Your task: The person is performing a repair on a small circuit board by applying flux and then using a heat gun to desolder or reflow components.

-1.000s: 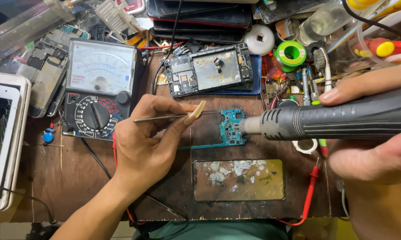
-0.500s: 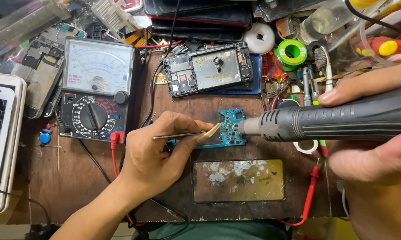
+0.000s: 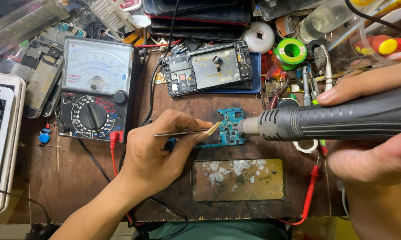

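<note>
Tweezers (image 3: 182, 132), pinched in the left hand (image 3: 158, 155), have dropped from a raised hover to touch the blue circuit board (image 3: 231, 128) just past its fingertips. Right hand (image 3: 369, 133) grips the hot-air gun (image 3: 334, 119), nozzle at the board, so component work looks underway.
</note>
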